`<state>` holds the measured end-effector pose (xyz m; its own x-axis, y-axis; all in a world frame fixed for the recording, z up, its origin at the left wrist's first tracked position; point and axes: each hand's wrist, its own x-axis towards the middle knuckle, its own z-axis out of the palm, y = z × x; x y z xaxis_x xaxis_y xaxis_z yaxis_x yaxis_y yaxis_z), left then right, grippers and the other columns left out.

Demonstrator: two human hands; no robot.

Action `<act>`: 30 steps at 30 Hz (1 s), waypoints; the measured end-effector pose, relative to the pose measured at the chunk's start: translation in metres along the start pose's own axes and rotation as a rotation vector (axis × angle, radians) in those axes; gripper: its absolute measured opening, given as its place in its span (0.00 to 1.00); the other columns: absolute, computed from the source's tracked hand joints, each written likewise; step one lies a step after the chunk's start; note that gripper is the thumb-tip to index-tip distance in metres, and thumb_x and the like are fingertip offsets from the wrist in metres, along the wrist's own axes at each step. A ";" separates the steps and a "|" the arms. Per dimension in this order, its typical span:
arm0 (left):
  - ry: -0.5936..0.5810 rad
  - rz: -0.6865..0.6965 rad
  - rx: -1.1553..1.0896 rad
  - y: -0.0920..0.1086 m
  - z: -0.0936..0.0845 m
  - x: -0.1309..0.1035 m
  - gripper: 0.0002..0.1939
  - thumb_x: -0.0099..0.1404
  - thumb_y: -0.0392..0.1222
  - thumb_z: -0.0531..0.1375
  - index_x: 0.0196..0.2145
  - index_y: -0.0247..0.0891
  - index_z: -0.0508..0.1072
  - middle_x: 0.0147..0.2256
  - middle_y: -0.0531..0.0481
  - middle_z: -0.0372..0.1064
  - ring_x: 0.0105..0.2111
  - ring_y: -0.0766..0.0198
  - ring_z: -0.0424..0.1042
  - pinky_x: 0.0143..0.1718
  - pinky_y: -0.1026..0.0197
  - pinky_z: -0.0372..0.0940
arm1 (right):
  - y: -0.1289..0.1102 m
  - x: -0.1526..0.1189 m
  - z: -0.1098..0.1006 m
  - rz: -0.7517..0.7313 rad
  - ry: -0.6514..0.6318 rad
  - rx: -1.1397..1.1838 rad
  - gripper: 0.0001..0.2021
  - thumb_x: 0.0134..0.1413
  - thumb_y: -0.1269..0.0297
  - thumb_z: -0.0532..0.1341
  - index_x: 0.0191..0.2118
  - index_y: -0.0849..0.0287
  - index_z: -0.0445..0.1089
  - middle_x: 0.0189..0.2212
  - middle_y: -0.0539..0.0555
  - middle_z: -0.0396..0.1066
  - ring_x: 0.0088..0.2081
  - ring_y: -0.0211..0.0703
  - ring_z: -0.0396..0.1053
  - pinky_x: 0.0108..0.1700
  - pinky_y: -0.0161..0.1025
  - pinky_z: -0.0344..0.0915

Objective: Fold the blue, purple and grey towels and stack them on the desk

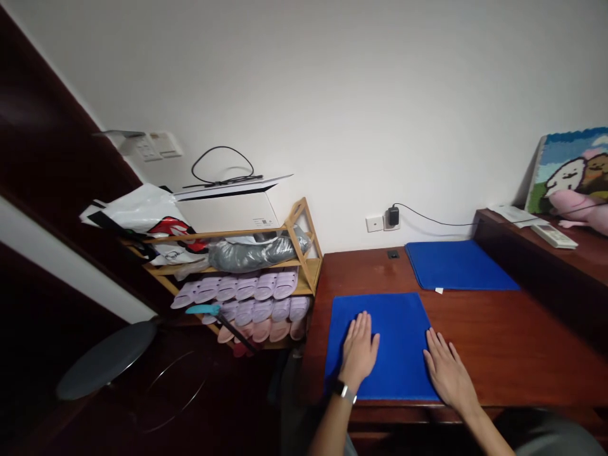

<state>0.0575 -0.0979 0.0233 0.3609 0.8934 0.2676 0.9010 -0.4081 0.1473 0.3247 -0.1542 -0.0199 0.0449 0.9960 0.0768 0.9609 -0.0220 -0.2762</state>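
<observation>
A flat blue cloth mat (pixel 396 339) lies on the wooden desk (pixel 532 354) close to its front edge. My left hand (pixel 360 351), with a watch band on the wrist, rests palm down on the mat's left half, fingers stretched out. At the mat's right edge my right hand (pixel 449 373) lies flat, partly over the mat and partly over the bare wood, its fingers extended. Neither hand holds anything. Farther back, against the wall, is a second blue mat or stack of mats (pixel 460 266) with a small white tag on its front edge.
Left of the desk stands a wooden rack (pixel 304 278) with purple slippers (pixel 247 286), a white box (pixel 230 209) and bags. A black adapter (pixel 393 216) is plugged into the wall. A raised ledge at right carries a white remote (pixel 555 236), a pink plush toy (pixel 582 212) and a picture (pixel 567 174). A round stool (pixel 107 361) stands at left.
</observation>
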 end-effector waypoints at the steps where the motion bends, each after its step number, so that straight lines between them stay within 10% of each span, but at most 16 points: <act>1: -0.030 0.020 -0.020 0.005 0.004 0.013 0.32 0.80 0.52 0.39 0.75 0.35 0.47 0.74 0.43 0.47 0.73 0.56 0.45 0.73 0.47 0.49 | 0.001 0.000 0.002 -0.002 0.004 -0.001 0.38 0.69 0.48 0.36 0.75 0.67 0.50 0.74 0.55 0.48 0.75 0.50 0.44 0.75 0.53 0.43; 6: -0.125 -0.076 -0.001 -0.031 0.013 0.044 0.33 0.79 0.54 0.41 0.75 0.37 0.48 0.73 0.41 0.49 0.73 0.55 0.47 0.73 0.44 0.48 | 0.007 0.001 0.014 -0.012 0.036 0.004 0.38 0.68 0.48 0.39 0.74 0.67 0.53 0.73 0.57 0.52 0.74 0.52 0.46 0.74 0.55 0.45; 13: -0.081 -0.296 0.129 -0.129 -0.017 0.016 0.31 0.79 0.46 0.42 0.75 0.34 0.49 0.71 0.37 0.53 0.72 0.51 0.52 0.71 0.43 0.52 | 0.004 0.002 0.007 -0.015 0.014 0.002 0.39 0.68 0.47 0.36 0.74 0.67 0.51 0.74 0.55 0.49 0.75 0.50 0.45 0.74 0.53 0.44; 16: 0.023 -0.280 0.117 -0.100 -0.027 -0.002 0.31 0.79 0.44 0.40 0.75 0.33 0.46 0.72 0.38 0.51 0.72 0.52 0.50 0.71 0.45 0.52 | 0.000 0.001 0.001 0.002 0.012 0.017 0.39 0.69 0.47 0.35 0.75 0.67 0.50 0.74 0.54 0.49 0.75 0.49 0.45 0.75 0.52 0.44; 24: -0.046 0.157 -0.096 0.072 -0.013 -0.044 0.32 0.80 0.51 0.44 0.76 0.44 0.40 0.74 0.48 0.45 0.73 0.54 0.49 0.73 0.45 0.51 | 0.001 -0.029 0.008 -0.008 0.076 0.005 0.36 0.70 0.47 0.36 0.74 0.61 0.55 0.72 0.54 0.54 0.74 0.53 0.48 0.74 0.56 0.46; 30: -0.058 -0.011 -0.056 0.022 -0.012 -0.073 0.32 0.79 0.55 0.46 0.75 0.44 0.47 0.73 0.47 0.49 0.72 0.52 0.50 0.72 0.41 0.53 | 0.001 -0.038 0.011 -0.034 0.112 -0.015 0.35 0.71 0.48 0.38 0.74 0.60 0.55 0.73 0.53 0.52 0.74 0.51 0.48 0.74 0.55 0.45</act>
<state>0.0482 -0.1741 0.0182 0.3663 0.9064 0.2103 0.8906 -0.4069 0.2028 0.3206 -0.1907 -0.0340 0.0415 0.9803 0.1932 0.9662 0.0098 -0.2575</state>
